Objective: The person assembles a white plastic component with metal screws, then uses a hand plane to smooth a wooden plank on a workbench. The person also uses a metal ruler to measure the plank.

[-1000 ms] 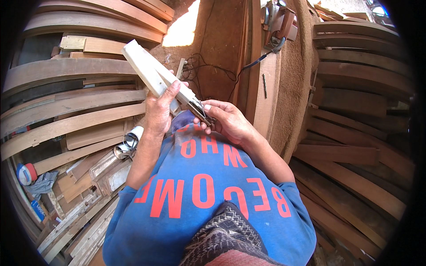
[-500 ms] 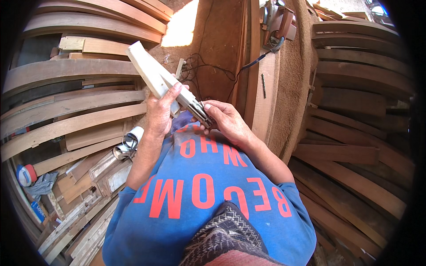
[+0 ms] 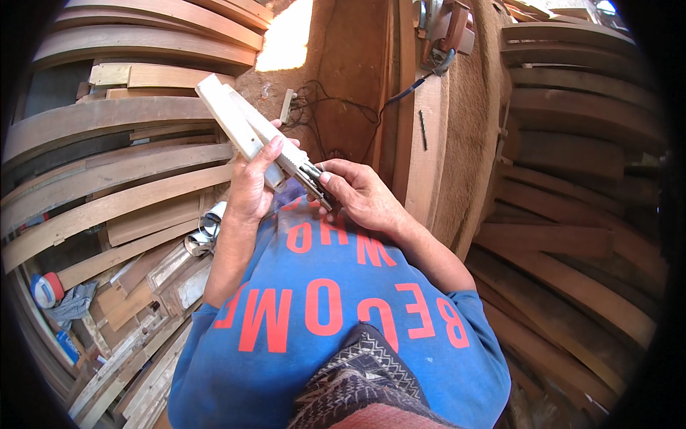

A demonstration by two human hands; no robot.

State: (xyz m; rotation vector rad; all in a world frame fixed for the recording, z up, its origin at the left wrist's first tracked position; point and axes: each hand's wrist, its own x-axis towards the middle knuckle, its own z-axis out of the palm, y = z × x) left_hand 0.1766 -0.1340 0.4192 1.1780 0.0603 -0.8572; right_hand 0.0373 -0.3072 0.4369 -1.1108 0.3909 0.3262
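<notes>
A long white plastic case (image 3: 246,121), split lengthwise into two parts, slants across my front above my lap. My left hand (image 3: 250,182) is closed around its middle, thumb on top. Several metal bits (image 3: 312,176), which look like drill bits, stick out of the case's near end. My right hand (image 3: 361,196) pinches at these bits with thumb and fingers; the fingertips underneath are partly hidden. On the wooden beam to the right lies a dark twist drill bit (image 3: 423,129), apart from both hands.
A corded power planer (image 3: 450,36) sits at the beam's far end, its cable (image 3: 414,87) trailing left to a power strip (image 3: 287,106). Curved planks (image 3: 107,118) are stacked at left, more boards (image 3: 572,164) at right. Sawdust (image 3: 471,143) covers the ground beside the beam (image 3: 429,164).
My right fingers have shifted up along the metal bits toward the case, baring more of their ends. The case has moved slightly left with my left hand still around it.
</notes>
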